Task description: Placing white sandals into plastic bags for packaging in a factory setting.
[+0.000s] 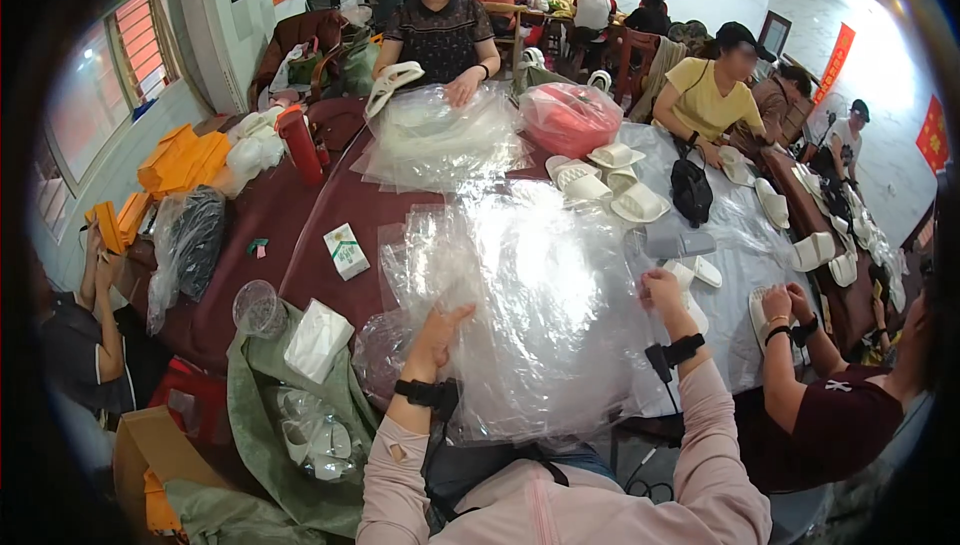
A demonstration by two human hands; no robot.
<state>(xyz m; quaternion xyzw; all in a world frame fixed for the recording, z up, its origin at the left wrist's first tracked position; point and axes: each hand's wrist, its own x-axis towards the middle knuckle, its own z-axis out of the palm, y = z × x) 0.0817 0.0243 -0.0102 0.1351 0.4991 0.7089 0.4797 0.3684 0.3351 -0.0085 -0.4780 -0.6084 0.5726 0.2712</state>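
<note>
Head view, looking down over a crowded work table [300,235] covered in dark red cloth. In the lower middle of the frame, our two forearms in pink sleeves rise from the bottom edge, each with a black strap at the wrist. Between them lies a big loose heap of clear plastic bags [530,305], crinkled and shiny, filling the centre of the picture.

Our left hand [437,333] sits at the heap's lower left edge, fingers partly spread and resting on the plastic, thumb out to the side. Our right hand [662,290] is at the heap's right edge, a little higher in the frame, fingers curled in as if pinching the film, though we cannot tell exactly what it grips. The heap therefore lies to the right of the left hand and to the left of the right one, both touching it; its longer stretch runs up the frame, away from us.

Just right of our right hand lie white slippers [700,271]. A small green-and-white box [346,250] sits left of the heap. A neighbour's hands [778,302] work at the lower right.
</note>
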